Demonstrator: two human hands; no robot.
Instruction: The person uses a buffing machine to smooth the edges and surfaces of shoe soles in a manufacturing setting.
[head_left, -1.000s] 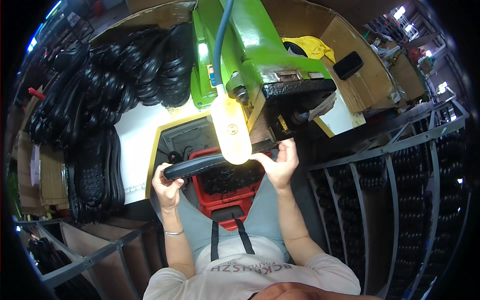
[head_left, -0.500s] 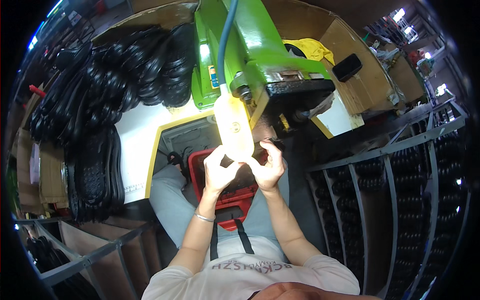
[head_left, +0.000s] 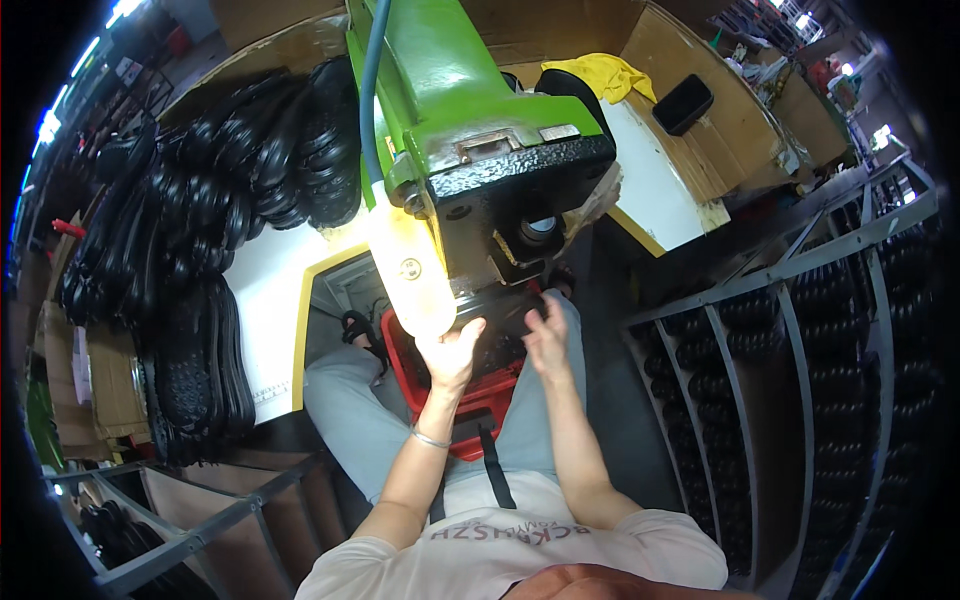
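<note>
At the centre of the frame my left hand (head_left: 452, 352) and my right hand (head_left: 545, 335) are both up under the black head of the green machine (head_left: 470, 110), fingers closed on a black rubber sole (head_left: 500, 312) that I press against the underside of that head. Most of the sole is hidden by the glaring lamp (head_left: 405, 270) just left of my left hand, so I cannot tell how squarely it sits. My worry is the closeness of my fingertips to the machine's working part: if the sole slips or I push off-line, my fingers could be caught there. The lamp's glare could also make me misjudge the edge. Below my hands a red crate (head_left: 470, 395) sits between my knees; a loose hold would drop the sole into it. Piles of black soles (head_left: 200, 200) fill the upper left.
</note>
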